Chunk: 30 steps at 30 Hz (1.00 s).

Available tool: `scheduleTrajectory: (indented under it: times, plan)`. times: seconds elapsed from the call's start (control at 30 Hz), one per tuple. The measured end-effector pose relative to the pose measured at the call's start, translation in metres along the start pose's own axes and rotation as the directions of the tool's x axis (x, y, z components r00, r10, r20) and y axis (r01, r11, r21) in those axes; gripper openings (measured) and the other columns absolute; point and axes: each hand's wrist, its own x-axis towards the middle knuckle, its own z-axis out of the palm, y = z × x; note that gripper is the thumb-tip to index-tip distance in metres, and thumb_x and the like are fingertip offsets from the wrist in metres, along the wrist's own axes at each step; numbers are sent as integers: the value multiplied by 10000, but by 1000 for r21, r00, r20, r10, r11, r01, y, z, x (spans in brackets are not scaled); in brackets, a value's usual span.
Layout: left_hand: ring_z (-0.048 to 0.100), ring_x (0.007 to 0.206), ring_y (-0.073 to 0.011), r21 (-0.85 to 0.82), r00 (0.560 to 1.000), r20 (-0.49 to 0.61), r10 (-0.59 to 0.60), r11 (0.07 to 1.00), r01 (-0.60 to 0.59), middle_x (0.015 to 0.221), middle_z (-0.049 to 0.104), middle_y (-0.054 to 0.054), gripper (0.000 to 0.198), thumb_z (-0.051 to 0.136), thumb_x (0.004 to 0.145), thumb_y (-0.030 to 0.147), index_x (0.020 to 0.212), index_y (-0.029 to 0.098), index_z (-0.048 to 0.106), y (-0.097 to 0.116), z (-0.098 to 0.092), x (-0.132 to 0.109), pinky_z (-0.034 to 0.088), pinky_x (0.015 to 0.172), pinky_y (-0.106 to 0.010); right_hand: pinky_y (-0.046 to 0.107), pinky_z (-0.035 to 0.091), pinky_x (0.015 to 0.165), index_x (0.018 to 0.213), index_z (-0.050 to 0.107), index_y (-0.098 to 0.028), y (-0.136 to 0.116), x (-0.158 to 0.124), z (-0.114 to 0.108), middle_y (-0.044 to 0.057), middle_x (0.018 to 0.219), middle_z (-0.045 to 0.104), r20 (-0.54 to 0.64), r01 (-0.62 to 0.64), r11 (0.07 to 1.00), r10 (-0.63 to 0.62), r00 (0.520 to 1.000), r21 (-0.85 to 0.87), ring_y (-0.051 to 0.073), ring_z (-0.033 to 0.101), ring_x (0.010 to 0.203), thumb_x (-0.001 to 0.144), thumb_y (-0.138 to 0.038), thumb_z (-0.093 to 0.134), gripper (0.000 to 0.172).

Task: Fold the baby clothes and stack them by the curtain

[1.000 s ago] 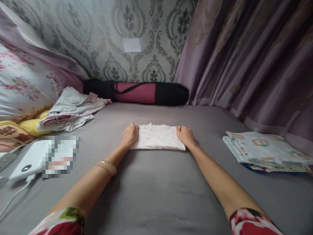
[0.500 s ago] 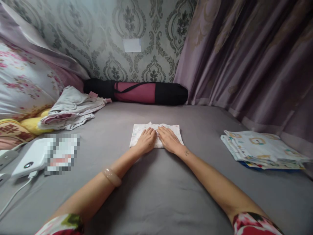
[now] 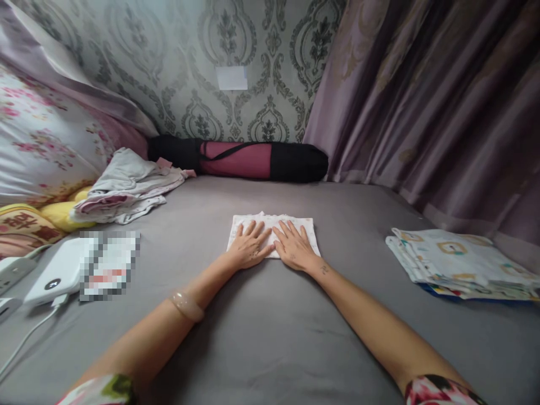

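A small white cloth point(image 3: 270, 220) with a faint print lies folded into a flat rectangle on the grey bed sheet point(image 3: 261, 337). My left hand point(image 3: 252, 245) rests flat on its left half, fingers spread. On the right half lies my right hand point(image 3: 294, 246), palm down with the fingers apart. The two thumbs almost meet near the cloth's middle. Both palms hide much of the cloth's near part.
At right is a stack of folded printed cloths point(image 3: 459, 259). A crumpled pile of pale clothes point(image 3: 126, 185) lies at left, with a white power bank point(image 3: 59, 275) and cable nearer me. A black and maroon rolled bag point(image 3: 236, 159) lies along the wall.
My fingers have spread apart on the cloth, and my hands sit slightly nearer to me. The view has shifted a little. The cloth stays folded.
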Motion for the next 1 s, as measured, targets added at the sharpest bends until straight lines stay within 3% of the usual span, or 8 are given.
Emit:
scheduleTrajectory:
  times: [0.13,0.33,0.47,0.77,0.9,1.0]
  plan:
    - [178,1427,-370,-2,1000,12,-17,1000,17,1553,273,-102,707,248,897,683,1470,276,328,-4,-5,-1,100,1109,-608,565,105,1124,1463,360,-252,1,1,1,85,1571,221,-13,-73,997,73,997,8,316,141,1439,963,-469,304,548]
    - [174,1432,-355,-14,998,33,-44,999,45,1552,264,-125,857,335,802,786,1470,249,325,-15,-10,-4,102,1129,-560,434,167,1143,1469,333,-102,9,5,3,172,1552,235,-48,-220,975,221,974,26,296,203,1427,974,-465,267,617]
    - [164,1443,-320,-40,1000,23,-12,999,13,1561,241,-119,846,351,815,768,1476,241,315,-30,-9,-10,105,1150,-501,387,147,1157,1476,298,-51,20,5,2,173,1547,247,-26,-232,973,232,972,17,268,196,1433,980,-451,242,639]
    - [125,1459,-239,-72,998,39,-55,996,58,1574,184,-105,740,255,919,641,1504,189,229,-63,-6,-33,114,1168,-456,376,147,1165,1472,273,-1,49,-11,1,171,1559,201,-37,-241,970,241,970,-13,264,158,1443,976,-498,204,706]
    - [197,1444,-241,-59,994,80,-74,995,79,1552,265,-116,662,255,945,576,1478,185,291,-59,-17,-29,150,1155,-482,393,162,1159,1473,272,-3,47,-12,-6,184,1556,201,-7,-259,965,259,966,-25,276,182,1436,977,-489,208,698]
    - [322,1394,-241,-15,993,21,-116,993,117,1497,380,-123,543,234,976,471,1426,199,367,-40,-29,-14,183,1137,-505,433,119,1164,1469,313,-53,35,-3,-15,164,1556,216,-40,-223,973,222,974,-52,270,177,1439,980,-446,218,634]
